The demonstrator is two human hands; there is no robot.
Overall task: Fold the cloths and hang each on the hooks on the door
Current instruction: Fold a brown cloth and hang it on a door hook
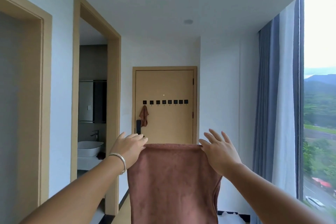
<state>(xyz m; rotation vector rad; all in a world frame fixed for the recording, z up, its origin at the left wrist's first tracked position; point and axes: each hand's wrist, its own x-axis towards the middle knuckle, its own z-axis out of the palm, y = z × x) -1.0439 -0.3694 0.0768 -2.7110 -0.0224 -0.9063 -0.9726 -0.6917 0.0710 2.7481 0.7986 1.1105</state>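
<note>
While both hands' fingers (140, 142) pinch the brown cloth (174, 183), it hides the door (174, 123) bottom, another cloth (144, 115) hooked beyond

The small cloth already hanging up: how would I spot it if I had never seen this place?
Look to the tan door at the hallway's far end, which carries a row of small black hooks. The hung cloth dangles from the leftmost hook, just above the black door handle. It is reddish-brown and bunched, and every other hook is bare.

open corridor to door (164, 114) (unobstructed)
</note>
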